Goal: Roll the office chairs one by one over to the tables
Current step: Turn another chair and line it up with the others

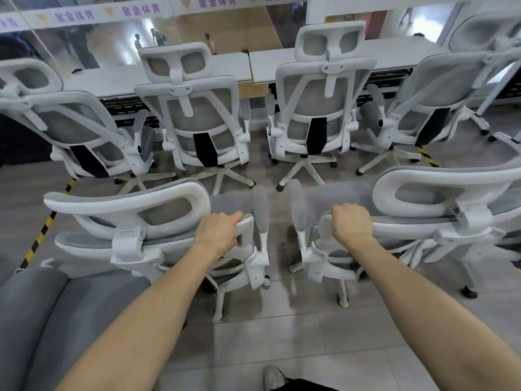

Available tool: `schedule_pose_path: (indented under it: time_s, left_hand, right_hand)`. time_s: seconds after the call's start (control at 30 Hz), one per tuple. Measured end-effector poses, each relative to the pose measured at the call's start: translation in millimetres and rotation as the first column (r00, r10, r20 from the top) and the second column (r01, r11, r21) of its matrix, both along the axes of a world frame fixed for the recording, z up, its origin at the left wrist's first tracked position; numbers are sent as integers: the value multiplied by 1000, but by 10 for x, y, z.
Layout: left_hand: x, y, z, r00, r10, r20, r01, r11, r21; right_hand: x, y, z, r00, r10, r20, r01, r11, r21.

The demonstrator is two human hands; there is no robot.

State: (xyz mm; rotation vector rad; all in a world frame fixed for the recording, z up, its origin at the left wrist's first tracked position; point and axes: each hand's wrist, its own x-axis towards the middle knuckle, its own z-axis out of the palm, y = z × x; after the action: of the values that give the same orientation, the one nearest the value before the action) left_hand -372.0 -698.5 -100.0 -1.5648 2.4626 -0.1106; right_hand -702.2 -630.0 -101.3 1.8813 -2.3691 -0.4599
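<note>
Two white-and-grey mesh office chairs stand side by side right in front of me. My left hand (218,232) grips the top right corner of the left chair's (127,213) backrest. My right hand (352,224) grips the top left corner of the right chair's (439,198) backrest. Their padded armrests nearly touch between my hands. Beyond them, a row of several like chairs (197,117) faces the long white tables (225,69) along the glass wall.
A grey sofa (56,314) sits at the lower left, close to the left chair. Yellow-black floor tape (42,232) runs diagonally at left. Another chair (485,38) stands at the far right. Grey tiled floor lies under my arms, and my shoe (273,378) shows at the bottom.
</note>
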Motion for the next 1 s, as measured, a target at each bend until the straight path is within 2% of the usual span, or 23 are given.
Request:
schedule_pose_path:
  time_s: [0.23,0.37,0.5,0.63,0.73,1.0]
  left_hand:
    - [-2,-19,-21,999,2,-48,0,999,36]
    - [-73,-76,7,982,82,-171,-63,992,113]
    - [-299,-289,136,954,119,-274,-72,982,174]
    - [-603,-730,128,962,122,-246,-65,971,231]
    - [-859,-1100,-68,974,127,-186,-66,950,305]
    - [-1375,-1977,-1127,990,135,-36,-101,866,489]
  right_hand:
    - [-2,9,-11,993,-32,109,31,999,9]
    - [-40,-119,-28,978,-74,195,62,996,69]
    - [12,-454,20,931,-74,359,49,996,77]
    - [51,-970,16,883,-26,469,-20,995,94]
    - [5,-1334,-127,880,-9,475,-69,987,146]
    - [-184,-2120,-1073,887,-10,461,-173,920,352]
